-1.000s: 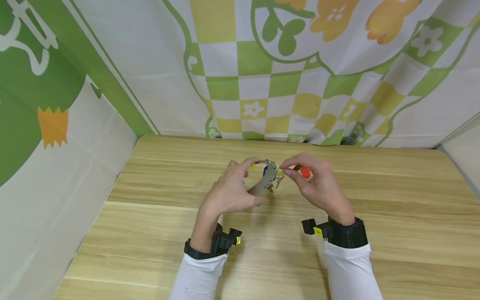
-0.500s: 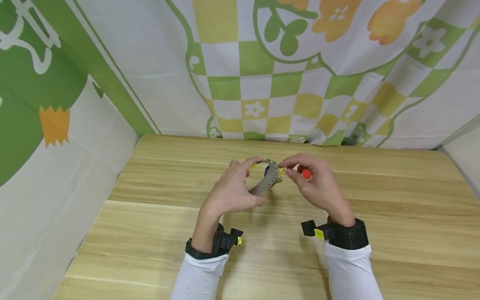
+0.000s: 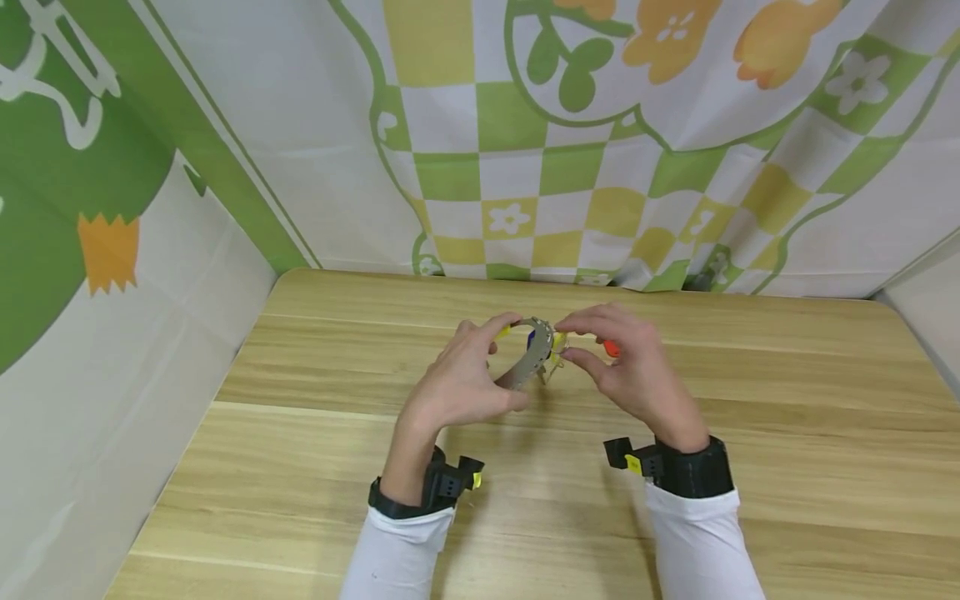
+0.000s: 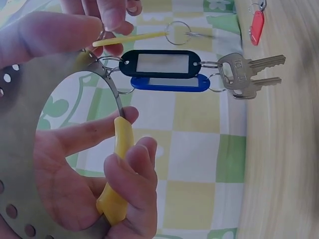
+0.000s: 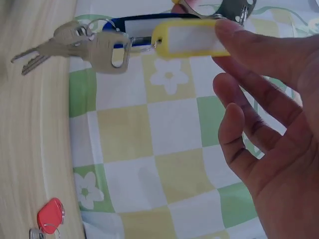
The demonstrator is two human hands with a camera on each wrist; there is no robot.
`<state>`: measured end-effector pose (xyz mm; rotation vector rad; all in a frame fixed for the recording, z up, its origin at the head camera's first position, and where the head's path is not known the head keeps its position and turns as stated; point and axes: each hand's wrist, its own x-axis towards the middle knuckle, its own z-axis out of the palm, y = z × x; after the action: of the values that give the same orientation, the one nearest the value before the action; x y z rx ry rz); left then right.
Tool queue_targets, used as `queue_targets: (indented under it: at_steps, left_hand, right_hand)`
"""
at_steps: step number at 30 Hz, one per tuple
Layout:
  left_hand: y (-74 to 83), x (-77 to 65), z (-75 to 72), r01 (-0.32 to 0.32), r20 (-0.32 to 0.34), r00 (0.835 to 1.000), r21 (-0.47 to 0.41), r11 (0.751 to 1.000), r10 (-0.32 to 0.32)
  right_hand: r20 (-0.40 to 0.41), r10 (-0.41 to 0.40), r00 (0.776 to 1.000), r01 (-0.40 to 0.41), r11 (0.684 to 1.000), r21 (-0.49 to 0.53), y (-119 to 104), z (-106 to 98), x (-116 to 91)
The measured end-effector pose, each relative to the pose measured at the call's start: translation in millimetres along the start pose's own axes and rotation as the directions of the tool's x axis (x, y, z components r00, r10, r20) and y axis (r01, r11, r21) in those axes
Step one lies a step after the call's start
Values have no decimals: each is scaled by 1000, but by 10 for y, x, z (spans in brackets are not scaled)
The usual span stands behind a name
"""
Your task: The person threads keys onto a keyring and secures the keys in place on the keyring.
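My left hand [image 3: 465,375] grips a grey metal ring [image 3: 535,358], flat-banded and pierced with holes, its fingers curled round the yellow plastic sleeve [image 4: 123,139]; my right hand [image 3: 637,367] pinches a yellow plastic tag [image 5: 194,40] between thumb and forefinger, the other fingers loosely bent. The ring is up in the air between my hands, the tag right beside its rim, though I cannot tell whether the two are hooked together. I judge the ring stiff, sturdy and fairly slick on bare metal, so the sleeve is the surest hold; the tag seems light and hard, best taken by its flat faces. From the ring hang a black plastic tag [image 4: 162,63] and a blue plastic tag [image 4: 172,84], with silver metal keys [image 4: 237,72] swinging below. Their white label windows show nothing I can read. Farther off, a red plastic tag [image 5: 50,215] lies on the pale wood-grain table [image 3: 300,483], before a green-and-yellow checked cloth [image 3: 510,117]
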<state>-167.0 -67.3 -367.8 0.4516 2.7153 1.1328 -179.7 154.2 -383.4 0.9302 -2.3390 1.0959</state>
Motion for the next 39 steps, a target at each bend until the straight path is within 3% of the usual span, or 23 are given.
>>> queue_targets:
  at_steps: [13,39]
  left_hand:
    - [-5,-4,-6,0,26,1000,5,1000,0]
    - [-26,3,-5,-1,23,1000,16,1000,1]
  right_hand:
    - [38,-25,999,26,999,-35,1,-10,-4]
    - [2,-44,999,44,997,-61,-9,28,2]
